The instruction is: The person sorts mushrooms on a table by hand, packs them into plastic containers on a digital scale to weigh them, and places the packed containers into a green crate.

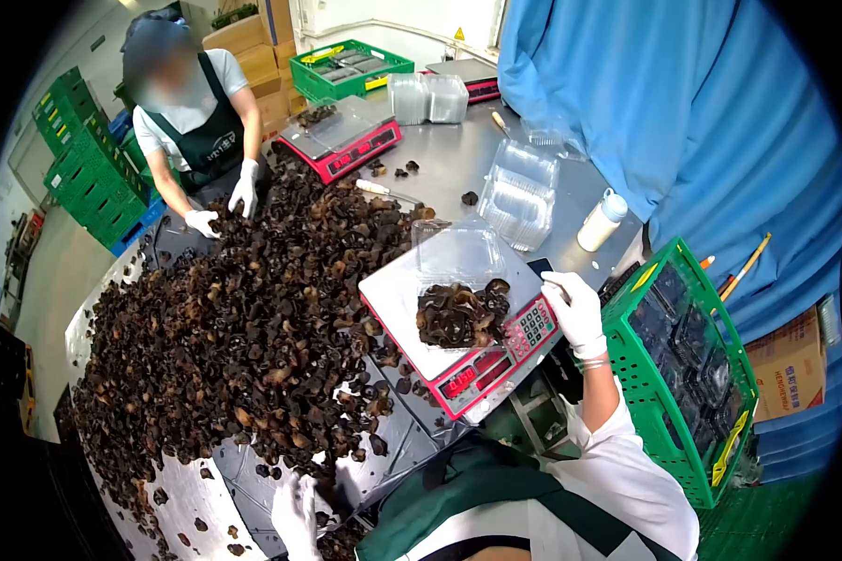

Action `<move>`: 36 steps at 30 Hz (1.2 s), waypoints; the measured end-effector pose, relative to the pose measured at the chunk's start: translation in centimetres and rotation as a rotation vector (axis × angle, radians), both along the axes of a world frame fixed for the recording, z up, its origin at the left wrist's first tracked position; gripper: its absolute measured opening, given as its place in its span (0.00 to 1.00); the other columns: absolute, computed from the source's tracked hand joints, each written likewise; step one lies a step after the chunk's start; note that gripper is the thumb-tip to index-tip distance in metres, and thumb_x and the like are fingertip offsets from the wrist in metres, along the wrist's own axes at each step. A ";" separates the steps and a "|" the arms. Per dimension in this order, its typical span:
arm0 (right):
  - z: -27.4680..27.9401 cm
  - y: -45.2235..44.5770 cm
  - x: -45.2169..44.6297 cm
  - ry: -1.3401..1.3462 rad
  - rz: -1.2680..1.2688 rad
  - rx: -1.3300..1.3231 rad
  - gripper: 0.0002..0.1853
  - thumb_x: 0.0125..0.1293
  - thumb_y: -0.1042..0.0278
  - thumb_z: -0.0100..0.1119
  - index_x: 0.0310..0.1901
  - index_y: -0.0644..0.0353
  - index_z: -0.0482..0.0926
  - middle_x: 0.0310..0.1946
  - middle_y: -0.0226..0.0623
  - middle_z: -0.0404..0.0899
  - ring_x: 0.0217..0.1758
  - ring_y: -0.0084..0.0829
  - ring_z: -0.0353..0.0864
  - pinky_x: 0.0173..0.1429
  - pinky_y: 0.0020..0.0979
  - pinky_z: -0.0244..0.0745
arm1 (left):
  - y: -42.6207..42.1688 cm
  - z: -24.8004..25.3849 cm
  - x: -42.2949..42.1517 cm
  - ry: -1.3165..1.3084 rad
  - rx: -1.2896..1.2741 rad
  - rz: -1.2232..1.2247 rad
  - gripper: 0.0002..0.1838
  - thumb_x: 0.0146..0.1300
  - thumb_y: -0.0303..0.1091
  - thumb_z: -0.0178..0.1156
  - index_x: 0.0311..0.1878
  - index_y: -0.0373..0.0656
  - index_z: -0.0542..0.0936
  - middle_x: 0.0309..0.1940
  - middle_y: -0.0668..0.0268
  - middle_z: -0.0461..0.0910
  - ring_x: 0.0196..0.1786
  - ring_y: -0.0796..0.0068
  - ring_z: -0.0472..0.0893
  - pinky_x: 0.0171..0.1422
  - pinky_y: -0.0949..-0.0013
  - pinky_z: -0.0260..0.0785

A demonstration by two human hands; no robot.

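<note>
My left hand, in a white glove, is low at the pile's front edge, fingers apart, near a few loose dark pieces. My right hand, also gloved, is at the right corner of a red and white scale, beside its keypad; its fingers are bent and their tips are hard to make out. On the scale stands an open clear plastic box, its lid raised, with dark mushroom-like pieces in it. A large heap of the same pieces spreads left of the scale.
Across the heap a co-worker in white gloves touches the pieces. Beyond are a second scale, stacked clear boxes and a green crate. A white bottle and a green crate of packed boxes stand at right.
</note>
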State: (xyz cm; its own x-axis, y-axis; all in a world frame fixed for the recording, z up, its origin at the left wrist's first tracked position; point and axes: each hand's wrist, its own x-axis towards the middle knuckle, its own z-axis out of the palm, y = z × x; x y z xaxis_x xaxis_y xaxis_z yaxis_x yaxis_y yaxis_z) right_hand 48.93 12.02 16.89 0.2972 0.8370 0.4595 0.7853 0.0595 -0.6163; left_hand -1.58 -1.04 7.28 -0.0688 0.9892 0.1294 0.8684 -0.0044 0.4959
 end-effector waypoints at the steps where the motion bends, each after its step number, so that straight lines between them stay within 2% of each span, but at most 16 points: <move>1: -0.6 -0.6 0.7 -0.007 -0.012 -0.030 0.12 0.58 0.69 0.66 0.45 0.59 0.81 0.32 0.34 0.81 0.31 0.25 0.81 0.38 0.25 0.77 | 1.5 1.3 1.9 -0.074 0.006 0.007 0.15 0.59 0.29 0.65 0.49 0.40 0.78 0.36 0.59 0.78 0.32 0.67 0.79 0.38 0.68 0.73; 4: -1.4 -1.4 2.0 -0.031 -0.019 -0.106 0.13 0.57 0.68 0.66 0.44 0.57 0.81 0.31 0.35 0.80 0.32 0.29 0.82 0.39 0.27 0.76 | 5.6 2.7 5.9 -0.115 0.043 -0.055 0.19 0.59 0.33 0.65 0.53 0.41 0.79 0.44 0.56 0.80 0.47 0.59 0.80 0.53 0.63 0.72; 6: -2.3 -1.3 2.5 -0.031 0.006 -0.117 0.13 0.58 0.65 0.65 0.45 0.57 0.81 0.34 0.36 0.80 0.36 0.32 0.82 0.42 0.30 0.76 | 8.0 3.7 8.9 -0.113 0.125 -0.106 0.19 0.59 0.33 0.65 0.54 0.42 0.78 0.48 0.55 0.79 0.51 0.57 0.79 0.58 0.62 0.70; 8: -2.6 -1.0 2.2 -0.110 0.085 -0.198 0.18 0.60 0.59 0.62 0.50 0.57 0.79 0.46 0.41 0.79 0.51 0.41 0.78 0.56 0.37 0.72 | 10.6 3.9 11.8 -0.179 0.189 -0.164 0.19 0.58 0.32 0.65 0.54 0.42 0.78 0.51 0.56 0.79 0.55 0.57 0.77 0.61 0.61 0.69; 10: -3.8 0.4 1.5 -0.254 0.186 -0.091 0.23 0.60 0.59 0.62 0.56 0.59 0.76 0.52 0.45 0.77 0.58 0.47 0.73 0.62 0.39 0.68 | 13.2 4.3 15.0 -0.239 0.211 -0.247 0.21 0.59 0.32 0.64 0.56 0.41 0.77 0.56 0.55 0.76 0.59 0.56 0.75 0.65 0.61 0.65; 12: -3.8 2.1 0.7 -0.304 0.319 -0.131 0.27 0.60 0.58 0.62 0.59 0.61 0.73 0.56 0.47 0.75 0.63 0.52 0.69 0.65 0.41 0.66 | 15.3 5.3 18.7 -0.293 0.205 -0.297 0.22 0.59 0.31 0.62 0.59 0.42 0.76 0.60 0.54 0.73 0.62 0.57 0.72 0.67 0.61 0.63; 13: -5.0 2.7 0.4 -0.461 0.356 -0.191 0.28 0.60 0.55 0.62 0.59 0.62 0.73 0.60 0.45 0.73 0.66 0.54 0.66 0.66 0.44 0.64 | 16.1 5.3 20.2 -0.291 0.192 -0.338 0.23 0.60 0.32 0.62 0.60 0.42 0.75 0.61 0.54 0.72 0.63 0.56 0.71 0.68 0.60 0.62; 16: -5.9 4.0 -0.5 -0.572 0.364 -0.229 0.30 0.59 0.50 0.62 0.61 0.56 0.73 0.65 0.43 0.67 0.71 0.51 0.60 0.68 0.47 0.59 | 17.6 3.4 23.5 -0.254 0.134 -0.499 0.24 0.60 0.33 0.61 0.61 0.42 0.74 0.62 0.53 0.72 0.64 0.53 0.71 0.69 0.58 0.62; 20: -6.7 5.6 -0.8 -0.311 0.457 -0.192 0.28 0.57 0.57 0.67 0.60 0.52 0.76 0.68 0.49 0.62 0.71 0.55 0.59 0.72 0.46 0.55 | 16.1 2.3 26.0 -0.134 0.242 -0.423 0.25 0.61 0.34 0.60 0.62 0.40 0.73 0.63 0.49 0.69 0.65 0.48 0.69 0.67 0.55 0.63; 23: -5.3 6.4 -0.5 -0.165 0.480 -0.183 0.30 0.56 0.65 0.67 0.63 0.52 0.73 0.68 0.51 0.62 0.69 0.53 0.61 0.73 0.42 0.56 | 14.9 2.8 25.5 -0.264 0.221 -0.402 0.28 0.62 0.32 0.60 0.66 0.43 0.69 0.67 0.51 0.65 0.66 0.48 0.68 0.67 0.56 0.62; 26: -3.9 6.4 0.5 -0.045 0.397 -0.045 0.25 0.57 0.73 0.64 0.58 0.57 0.76 0.61 0.47 0.70 0.64 0.43 0.70 0.67 0.37 0.65 | 13.5 2.8 23.3 -0.264 0.304 -0.250 0.21 0.59 0.32 0.63 0.57 0.43 0.78 0.59 0.54 0.75 0.57 0.53 0.76 0.61 0.59 0.69; 27: -3.9 6.1 1.1 0.041 0.380 -0.083 0.22 0.57 0.74 0.63 0.56 0.59 0.76 0.58 0.46 0.73 0.61 0.42 0.73 0.63 0.35 0.68 | 13.4 1.8 21.9 -0.190 0.369 -0.165 0.13 0.57 0.31 0.64 0.47 0.43 0.82 0.48 0.58 0.81 0.50 0.59 0.80 0.54 0.62 0.72; 29: -3.9 5.6 1.8 0.139 0.334 -0.095 0.15 0.60 0.76 0.59 0.50 0.63 0.78 0.51 0.42 0.78 0.53 0.39 0.78 0.55 0.31 0.73 | 14.2 -0.6 18.3 -0.160 0.448 0.088 0.05 0.57 0.29 0.64 0.36 0.43 0.83 0.36 0.62 0.83 0.42 0.63 0.80 0.47 0.65 0.73; 32: -5.8 5.2 3.3 0.131 0.329 -0.087 0.12 0.62 0.76 0.58 0.47 0.64 0.79 0.46 0.42 0.80 0.49 0.37 0.80 0.52 0.31 0.74 | 16.2 -4.0 13.2 0.048 0.377 0.296 0.14 0.53 0.30 0.67 0.44 0.43 0.81 0.46 0.61 0.80 0.49 0.59 0.77 0.55 0.64 0.71; 34: -6.4 4.8 3.5 0.166 0.316 -0.118 0.11 0.62 0.76 0.58 0.46 0.65 0.79 0.46 0.42 0.80 0.48 0.36 0.80 0.51 0.31 0.74 | 16.8 -4.6 12.5 0.110 0.290 0.230 0.16 0.53 0.32 0.68 0.46 0.44 0.81 0.46 0.62 0.79 0.49 0.59 0.77 0.53 0.63 0.71; 36: -6.5 4.5 3.6 0.199 0.303 -0.147 0.11 0.62 0.76 0.58 0.46 0.65 0.80 0.45 0.43 0.80 0.46 0.35 0.81 0.50 0.31 0.75 | 16.2 -4.7 12.7 0.147 0.015 0.131 0.17 0.52 0.34 0.68 0.47 0.45 0.80 0.43 0.60 0.79 0.46 0.58 0.76 0.50 0.61 0.71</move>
